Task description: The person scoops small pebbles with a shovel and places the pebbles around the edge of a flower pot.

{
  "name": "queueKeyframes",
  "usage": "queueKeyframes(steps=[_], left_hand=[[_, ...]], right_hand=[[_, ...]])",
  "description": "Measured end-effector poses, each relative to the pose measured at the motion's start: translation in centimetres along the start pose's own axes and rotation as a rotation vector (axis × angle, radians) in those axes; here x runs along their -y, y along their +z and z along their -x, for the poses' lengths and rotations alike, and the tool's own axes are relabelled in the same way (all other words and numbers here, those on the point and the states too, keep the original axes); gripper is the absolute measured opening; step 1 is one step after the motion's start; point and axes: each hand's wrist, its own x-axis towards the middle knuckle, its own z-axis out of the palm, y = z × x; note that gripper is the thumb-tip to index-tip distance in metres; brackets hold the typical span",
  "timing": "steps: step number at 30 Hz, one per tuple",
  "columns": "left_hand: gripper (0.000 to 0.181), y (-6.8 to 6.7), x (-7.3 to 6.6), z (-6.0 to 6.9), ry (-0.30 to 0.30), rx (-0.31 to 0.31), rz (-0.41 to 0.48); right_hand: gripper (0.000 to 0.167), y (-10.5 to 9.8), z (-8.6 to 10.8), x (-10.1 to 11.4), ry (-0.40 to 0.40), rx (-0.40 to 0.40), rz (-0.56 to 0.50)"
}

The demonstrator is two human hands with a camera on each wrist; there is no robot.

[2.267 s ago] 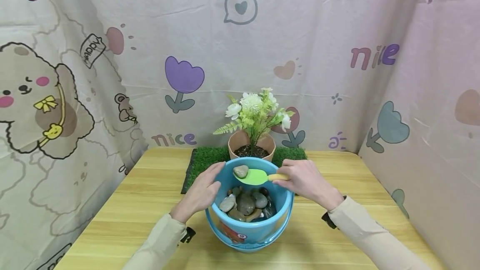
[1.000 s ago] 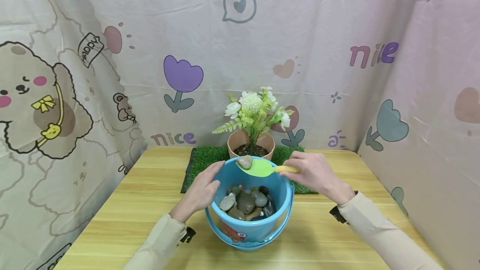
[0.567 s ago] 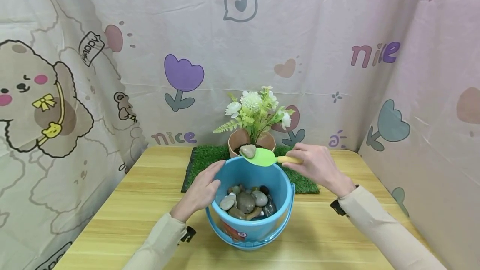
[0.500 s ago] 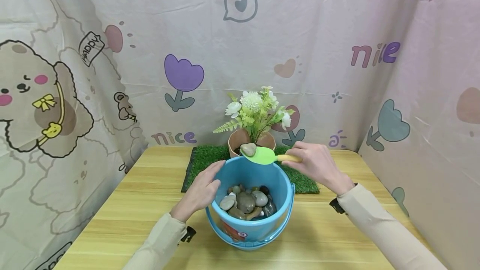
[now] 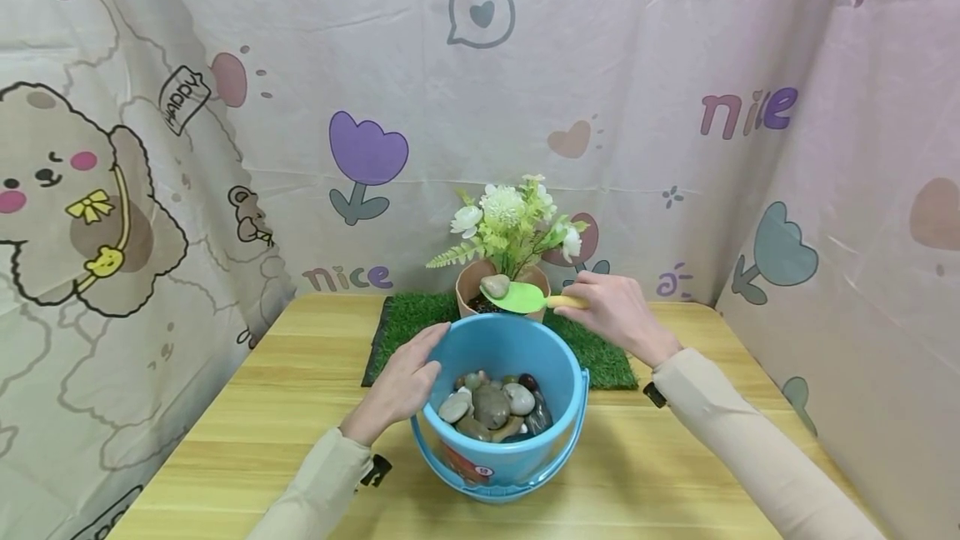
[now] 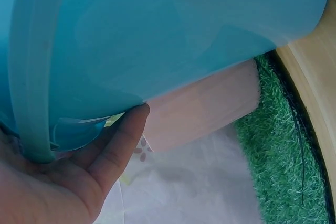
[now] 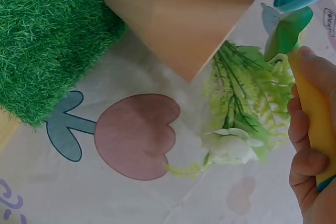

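The right hand [image 5: 618, 315] grips the yellow handle [image 5: 567, 302] of a small shovel with a green blade [image 5: 523, 298]. A grey stone [image 5: 495, 286] lies on the blade's far left end, over the front of the pink flowerpot [image 5: 468, 283]. In the right wrist view the fingers curl round the handle [image 7: 314, 111]. A blue bucket [image 5: 495, 461] holds several stones [image 5: 491, 407]. The left hand [image 5: 401, 382] rests against the bucket's left rim with fingers extended; in the left wrist view a fingertip of that hand [image 6: 89, 171] touches the bucket's wall [image 6: 157, 35].
White flowers and leaves [image 5: 504, 207] rise from the pot, which stands on a green grass mat [image 5: 420, 319] behind the bucket. The wooden table [image 5: 247, 432] extends to both sides. A patterned cloth [image 5: 480, 107] hangs behind.
The shovel and its stone have moved up from inside the bucket, past its far rim, to the flowerpot. The left hand and the bucket have stayed in place.
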Motion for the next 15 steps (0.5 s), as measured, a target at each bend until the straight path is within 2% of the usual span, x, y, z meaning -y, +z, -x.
queueKeyframes(steps=[10, 15], left_hand=[[0.058, 0.0, 0.0, 0.1, -0.008, 0.005, 0.005], [0.058, 0.0, 0.0, 0.1, -0.009, 0.005, 0.003]], right_hand=[[0.018, 2.0, -0.9, 0.2, 0.044, 0.089, 0.012], [0.018, 3.0, -1.4, 0.3, 0.070, 0.098, 0.012]])
